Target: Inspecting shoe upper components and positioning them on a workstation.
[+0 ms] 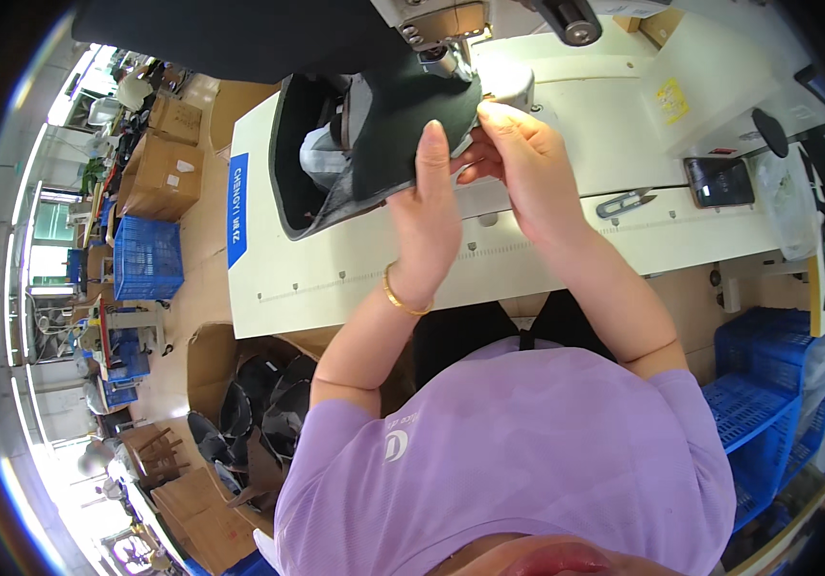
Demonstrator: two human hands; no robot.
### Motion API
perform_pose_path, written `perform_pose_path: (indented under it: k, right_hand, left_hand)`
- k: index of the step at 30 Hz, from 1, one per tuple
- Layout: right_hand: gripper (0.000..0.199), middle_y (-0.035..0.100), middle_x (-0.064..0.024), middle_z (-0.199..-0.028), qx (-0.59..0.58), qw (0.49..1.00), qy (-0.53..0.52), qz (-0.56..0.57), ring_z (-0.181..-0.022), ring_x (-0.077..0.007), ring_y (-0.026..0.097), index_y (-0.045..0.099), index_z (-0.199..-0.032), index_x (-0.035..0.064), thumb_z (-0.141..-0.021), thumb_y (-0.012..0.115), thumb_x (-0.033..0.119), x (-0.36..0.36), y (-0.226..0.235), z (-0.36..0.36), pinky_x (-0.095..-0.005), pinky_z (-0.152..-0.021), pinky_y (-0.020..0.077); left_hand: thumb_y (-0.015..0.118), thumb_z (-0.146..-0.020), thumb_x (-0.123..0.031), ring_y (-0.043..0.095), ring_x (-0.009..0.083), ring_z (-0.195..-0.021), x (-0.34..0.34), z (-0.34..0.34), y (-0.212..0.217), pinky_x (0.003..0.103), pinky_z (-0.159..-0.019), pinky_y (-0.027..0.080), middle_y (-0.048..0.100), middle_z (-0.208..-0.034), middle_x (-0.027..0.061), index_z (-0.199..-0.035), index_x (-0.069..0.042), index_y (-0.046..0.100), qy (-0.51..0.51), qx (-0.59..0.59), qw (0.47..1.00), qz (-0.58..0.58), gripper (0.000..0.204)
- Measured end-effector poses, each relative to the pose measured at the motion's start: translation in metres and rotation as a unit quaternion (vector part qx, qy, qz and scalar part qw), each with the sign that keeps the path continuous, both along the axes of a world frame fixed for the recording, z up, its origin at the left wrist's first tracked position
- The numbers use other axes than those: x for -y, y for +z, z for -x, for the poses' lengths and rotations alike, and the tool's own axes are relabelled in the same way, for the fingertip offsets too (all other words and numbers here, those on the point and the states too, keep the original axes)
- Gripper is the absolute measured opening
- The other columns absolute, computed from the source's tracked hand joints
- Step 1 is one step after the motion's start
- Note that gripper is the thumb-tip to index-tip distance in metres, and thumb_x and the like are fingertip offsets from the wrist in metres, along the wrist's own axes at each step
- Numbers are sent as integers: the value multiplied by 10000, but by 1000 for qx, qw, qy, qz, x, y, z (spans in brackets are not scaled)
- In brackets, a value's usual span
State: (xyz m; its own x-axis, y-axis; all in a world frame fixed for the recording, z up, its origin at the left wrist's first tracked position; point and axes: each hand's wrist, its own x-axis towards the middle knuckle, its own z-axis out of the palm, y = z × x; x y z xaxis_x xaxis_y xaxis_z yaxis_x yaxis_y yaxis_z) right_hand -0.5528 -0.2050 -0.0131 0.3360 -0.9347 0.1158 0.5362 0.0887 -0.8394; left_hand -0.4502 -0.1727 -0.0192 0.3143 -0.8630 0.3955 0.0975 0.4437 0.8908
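A stiff black fabric piece (401, 134) with a grey edge lies curved on the sewing machine's white table (383, 288), its upper right part by the presser foot (460, 65). My left hand (427, 226) grips its near edge, thumb on top and fingers hidden underneath. Close to the presser foot, my right hand (527, 163) pinches the right edge between thumb and forefinger, the other fingers curled. Inside the fabric's fold on the left, some whitish-grey material (321, 158) shows.
Thread snips (623, 203) and a dark phone (719, 182) lie on the table to the right. Blue plastic baskets (763, 384) stand at lower right. A cardboard box (211, 355) with black pieces (259, 384) sits below the table's left end. More cartons (163, 178) stand farther left.
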Motion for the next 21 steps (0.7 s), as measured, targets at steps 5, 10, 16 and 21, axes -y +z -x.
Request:
perform_pose_path:
  k: [5, 10, 16, 21]
  right_hand:
    - [227, 635, -37, -833, -7, 1000, 4, 17, -727, -97, 609, 615, -935, 17, -971, 470, 188, 2, -4, 2, -243, -684, 492]
    - [262, 606, -30, -738, -16, 998, -36, 38, -683, -88, 601, 578, -801, 7, -956, 486, 197, 2, -2, -3, -247, -642, 505]
    - [267, 627, -44, -787, -73, 997, -1, 19, -716, -96, 626, 603, -908, -14, -943, 529, 240, -6, 1, 12, -232, -661, 503]
    - [283, 646, -96, -943, -42, 996, 75, 18, -850, -155, 644, 574, -1013, -37, -983, 452, 217, -25, -4, -8, -272, -740, 532]
  left_hand:
    - [448, -995, -221, 597, 121, -852, 9, 21, -12, 235, -708, 502, 588, -1063, 70, -1170, 10, 491, 79, 24, 997, 6, 293]
    - [494, -971, -156, 536, 131, -977, 0, 18, -9, 287, -862, 440, 565, -1099, 85, -1176, 44, 482, -8, 17, 997, -70, 286]
    - [501, -905, -61, 640, 193, -686, -95, -46, 12, 303, -686, 528, 664, -950, 147, -1161, 69, 551, -31, 344, 938, 42, 291]
    - [454, -963, -180, 594, 190, -960, 41, -169, 65, 303, -867, 456, 637, -1000, 101, -1097, 45, 599, 184, 264, 947, 11, 299]
